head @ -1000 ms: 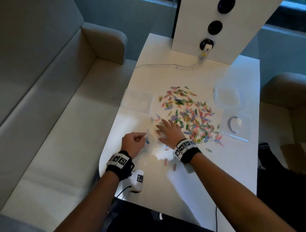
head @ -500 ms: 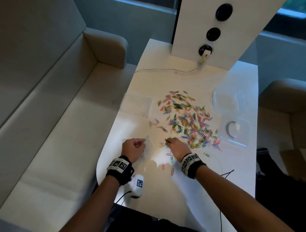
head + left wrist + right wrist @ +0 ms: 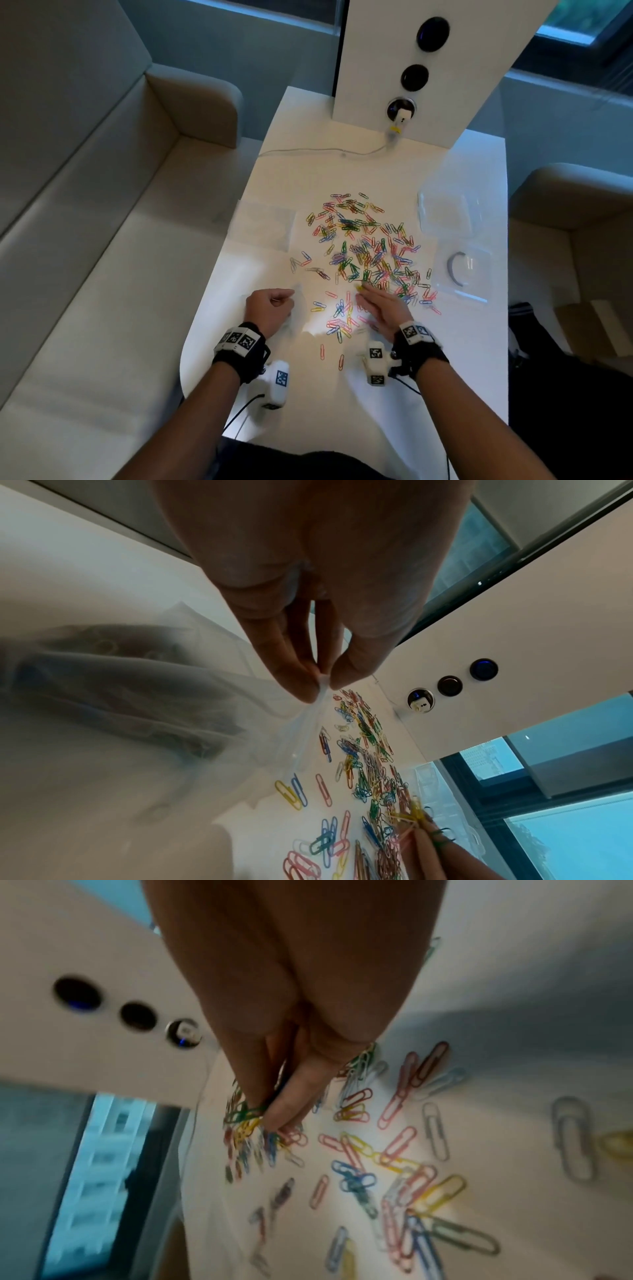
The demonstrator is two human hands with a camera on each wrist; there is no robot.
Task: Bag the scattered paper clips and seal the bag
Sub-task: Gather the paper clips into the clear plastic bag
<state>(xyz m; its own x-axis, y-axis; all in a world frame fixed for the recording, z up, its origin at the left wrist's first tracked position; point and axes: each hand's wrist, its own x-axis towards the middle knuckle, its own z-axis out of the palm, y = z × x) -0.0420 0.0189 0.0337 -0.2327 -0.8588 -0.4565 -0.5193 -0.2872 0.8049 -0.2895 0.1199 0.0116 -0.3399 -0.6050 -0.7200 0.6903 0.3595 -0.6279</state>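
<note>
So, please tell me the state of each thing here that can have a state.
Bag: unsealed, corner pinched by left hand, some clips inside.
Clips: mostly loose on the table.
Right hand: fingers straight, on the clips at the pile's near edge.
Plug: in the socket.
Spare bags: flat on the table.

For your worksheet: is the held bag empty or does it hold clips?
It holds some: clip shapes show through the bag pinched by the left hand.

Dim room with window daylight, a bright glare patch on the table (image 3: 376, 164), right wrist view motion-blurred.
</note>
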